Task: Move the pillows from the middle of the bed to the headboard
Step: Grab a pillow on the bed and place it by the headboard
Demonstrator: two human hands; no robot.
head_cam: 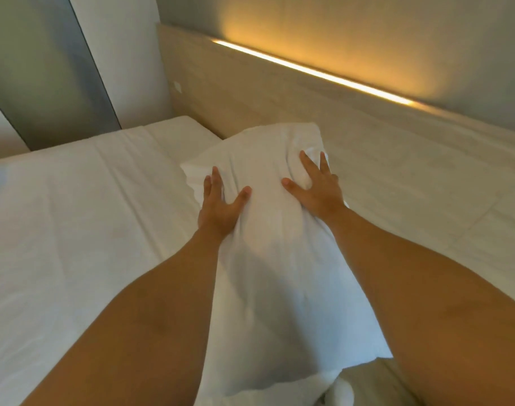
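Left hand (pixel 221 205) and right hand (pixel 316 186) both pressed flat on white pillow (pixel 268 244), fingers spread apart, thumbs pointing inward toward each other; palms sink into fabric, no pinch or fist. Pillow lies lengthwise between bare forearms, far end touching wooden headboard (pixel 279 92), right edge along it. Pillow sits on white sheet of bed (pixel 74 215), at headboard side. Warm light strip (pixel 309 72) glows along headboard top. Grey wall panel (pixel 45 68) stands far left.
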